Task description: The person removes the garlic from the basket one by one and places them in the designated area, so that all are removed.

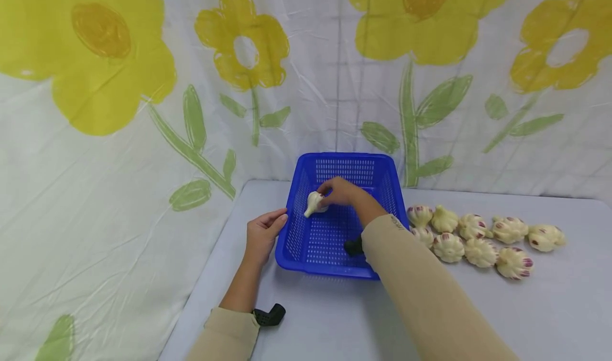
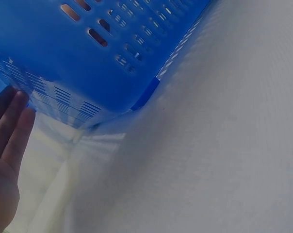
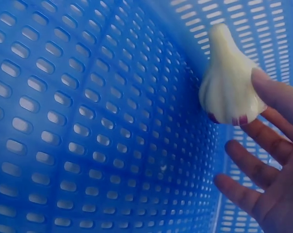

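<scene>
Inside the blue plastic basket (image 1: 330, 269), my right hand (image 1: 340, 192) pinches a garlic bulb (image 1: 315, 203) between thumb and fingers. Seen from the right wrist, the bulb (image 3: 230, 80) has a pale body, a stem pointing up and purple patches at its base, held close to the perforated basket wall (image 3: 103, 111). The other fingers (image 3: 246, 194) are spread below it. My left hand (image 1: 262, 236) touches the basket's left side from outside. Its fingers (image 2: 13, 131) look straight against the wall in the left wrist view.
Several garlic bulbs (image 1: 480, 252) lie in two rows on the white table (image 1: 564, 308), just right of the basket. A white curtain with yellow flowers (image 1: 306, 58) hangs behind the table and along its left side.
</scene>
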Tool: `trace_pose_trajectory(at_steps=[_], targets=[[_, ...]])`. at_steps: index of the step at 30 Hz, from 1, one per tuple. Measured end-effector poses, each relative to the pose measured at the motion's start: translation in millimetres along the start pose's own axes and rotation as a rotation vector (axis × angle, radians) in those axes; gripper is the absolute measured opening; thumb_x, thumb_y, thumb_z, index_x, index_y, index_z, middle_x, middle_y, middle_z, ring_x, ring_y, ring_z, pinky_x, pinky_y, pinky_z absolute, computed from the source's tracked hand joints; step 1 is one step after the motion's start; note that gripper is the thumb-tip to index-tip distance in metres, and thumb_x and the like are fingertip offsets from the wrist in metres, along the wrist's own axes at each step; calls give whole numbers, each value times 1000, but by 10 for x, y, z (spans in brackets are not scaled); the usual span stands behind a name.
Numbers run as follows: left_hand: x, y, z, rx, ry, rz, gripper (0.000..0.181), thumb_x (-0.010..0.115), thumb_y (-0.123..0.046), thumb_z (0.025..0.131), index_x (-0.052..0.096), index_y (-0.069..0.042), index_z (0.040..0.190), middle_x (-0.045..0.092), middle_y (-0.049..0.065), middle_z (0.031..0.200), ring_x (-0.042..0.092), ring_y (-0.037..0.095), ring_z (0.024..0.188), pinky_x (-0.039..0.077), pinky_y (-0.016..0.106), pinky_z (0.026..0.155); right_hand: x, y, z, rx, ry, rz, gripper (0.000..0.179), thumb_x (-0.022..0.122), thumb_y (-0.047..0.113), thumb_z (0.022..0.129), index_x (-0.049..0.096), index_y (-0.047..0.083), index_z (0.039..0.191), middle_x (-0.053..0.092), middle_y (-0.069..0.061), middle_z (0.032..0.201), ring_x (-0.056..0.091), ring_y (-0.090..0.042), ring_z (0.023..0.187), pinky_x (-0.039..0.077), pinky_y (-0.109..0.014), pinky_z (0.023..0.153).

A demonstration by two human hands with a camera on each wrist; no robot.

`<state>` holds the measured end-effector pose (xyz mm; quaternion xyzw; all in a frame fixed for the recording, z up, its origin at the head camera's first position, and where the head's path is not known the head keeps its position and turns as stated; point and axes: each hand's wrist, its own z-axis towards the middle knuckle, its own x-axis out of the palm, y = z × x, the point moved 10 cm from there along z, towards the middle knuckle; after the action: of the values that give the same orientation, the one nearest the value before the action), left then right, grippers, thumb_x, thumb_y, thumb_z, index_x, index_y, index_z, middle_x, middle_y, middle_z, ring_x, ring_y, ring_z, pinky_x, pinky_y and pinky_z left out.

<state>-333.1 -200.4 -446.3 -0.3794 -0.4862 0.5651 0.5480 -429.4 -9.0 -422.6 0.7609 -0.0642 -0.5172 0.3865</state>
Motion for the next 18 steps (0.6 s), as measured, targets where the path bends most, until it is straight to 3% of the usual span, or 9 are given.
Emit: trace_pose_trajectory(at_steps=[5, 13, 18], targets=[[0, 12, 8, -8, 10, 9, 29, 70, -5, 89, 67, 10, 114, 75, -7, 88, 71, 6, 78, 58, 23, 70, 28, 12, 0, 9, 20, -13, 43, 76, 27, 85, 66, 5, 122, 64, -13, 127, 56, -29, 122, 44, -42, 105], [17, -36, -7, 16, 2, 3, 30, 72, -9, 88, 69, 10, 111, 76, -4, 87, 71, 7, 77, 58, 24, 70, 191, 28, 11, -40, 142, -52, 53, 77, 23, 83, 62, 8, 131, 65, -9, 127, 58, -23, 117, 44, -39, 104], [13, -72, -16, 33, 7, 3, 30, 73, -9, 88, 69, 10, 110, 76, -7, 86, 70, 6, 76, 58, 24, 70, 245, 41, -2, -34, 166, -62, 55, 78, 24, 82, 62, 7, 132, 66, -9, 126, 59, -23, 116, 45, -38, 104]])
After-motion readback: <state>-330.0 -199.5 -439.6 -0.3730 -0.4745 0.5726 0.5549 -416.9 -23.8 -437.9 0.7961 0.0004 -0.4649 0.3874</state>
